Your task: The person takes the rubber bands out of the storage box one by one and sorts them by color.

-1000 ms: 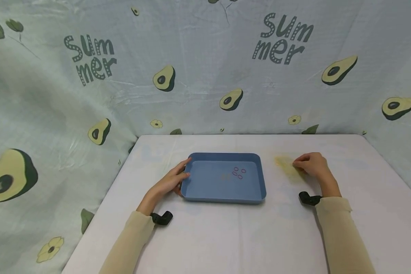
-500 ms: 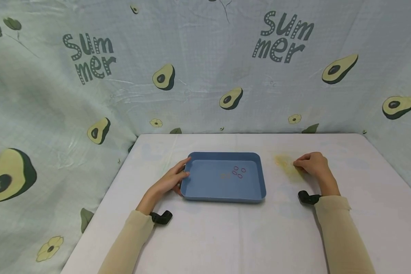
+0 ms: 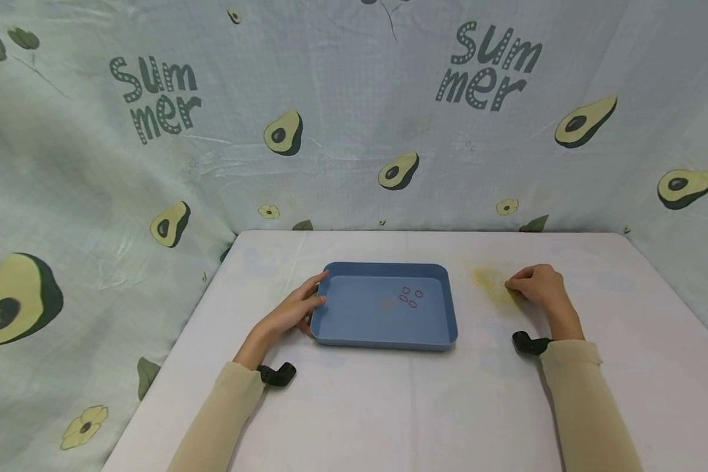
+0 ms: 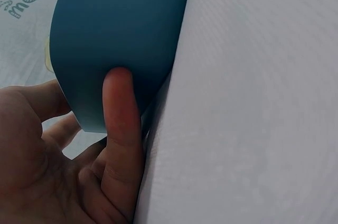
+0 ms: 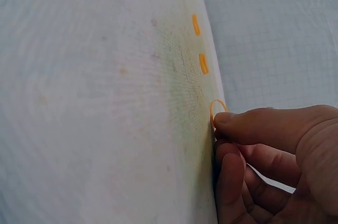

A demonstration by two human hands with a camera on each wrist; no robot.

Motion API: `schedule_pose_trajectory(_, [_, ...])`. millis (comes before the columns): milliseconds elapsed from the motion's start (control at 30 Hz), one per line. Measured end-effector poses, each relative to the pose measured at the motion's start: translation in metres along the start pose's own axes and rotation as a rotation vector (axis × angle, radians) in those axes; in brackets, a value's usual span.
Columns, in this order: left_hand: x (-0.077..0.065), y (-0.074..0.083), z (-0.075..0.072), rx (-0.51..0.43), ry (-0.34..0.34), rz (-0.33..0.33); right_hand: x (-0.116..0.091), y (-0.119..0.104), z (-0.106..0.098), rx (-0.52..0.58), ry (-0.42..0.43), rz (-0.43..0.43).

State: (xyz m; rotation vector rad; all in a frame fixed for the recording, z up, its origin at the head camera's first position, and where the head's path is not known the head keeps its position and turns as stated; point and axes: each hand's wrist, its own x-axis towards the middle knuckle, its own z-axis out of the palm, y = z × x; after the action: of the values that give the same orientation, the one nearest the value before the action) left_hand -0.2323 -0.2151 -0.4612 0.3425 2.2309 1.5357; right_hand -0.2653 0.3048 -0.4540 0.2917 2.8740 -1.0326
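Note:
My left hand (image 3: 289,313) holds the left side of a shallow blue tray (image 3: 383,337), fingers spread along its rim. Up close in the left wrist view, one finger presses the tray's outer wall (image 4: 121,18). Inside lie several small red rubber bands (image 3: 404,298) and fainter orange ones (image 3: 387,302). To the tray's right, my right hand (image 3: 539,285) is low over a yellowish patch of the cloth. Between its thumb and a finger it pinches an orange rubber band (image 5: 212,109), seen as a thin loop. Two more orange bands (image 5: 203,63) lie on the cloth beyond it.
A white cloth (image 3: 360,413) covers the table. Behind and to the left hangs a pale curtain (image 3: 342,98) printed with avocados and lettering. A black wrist camera (image 3: 278,375) sits on the left wrist, another camera (image 3: 530,343) on the right.

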Motion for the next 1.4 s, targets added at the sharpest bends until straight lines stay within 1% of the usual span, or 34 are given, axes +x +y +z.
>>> schedule_pose_trajectory(200, [0.0000, 0.0002, 0.0014, 0.003, 0.002, -0.004, -0.0015, -0.0011, 0.0007, 0.001, -0.003, 0.022])
schedule_pose_trajectory(667, [-0.0004, -0.0019, -0.0008, 0.004, -0.013, 0.016, -0.0023, -0.0042, -0.0001, -0.001, 0.001, 0.035])
schedule_pose_trajectory(900, [-0.0002, -0.0020, -0.0003, 0.015, 0.000, 0.009, -0.0019, -0.0042, -0.0004, -0.006, 0.002, 0.038])
schedule_pose_trajectory(1133, [-0.0008, -0.0019, 0.0005, 0.012, 0.000, 0.000, -0.0020, -0.0045, 0.0002, 0.009, -0.012, 0.040])
schedule_pose_trajectory(1400, [-0.0017, -0.0006, -0.0004, 0.006, -0.007, 0.009, -0.0013, -0.0034, -0.0007, 0.006, -0.023, 0.043])
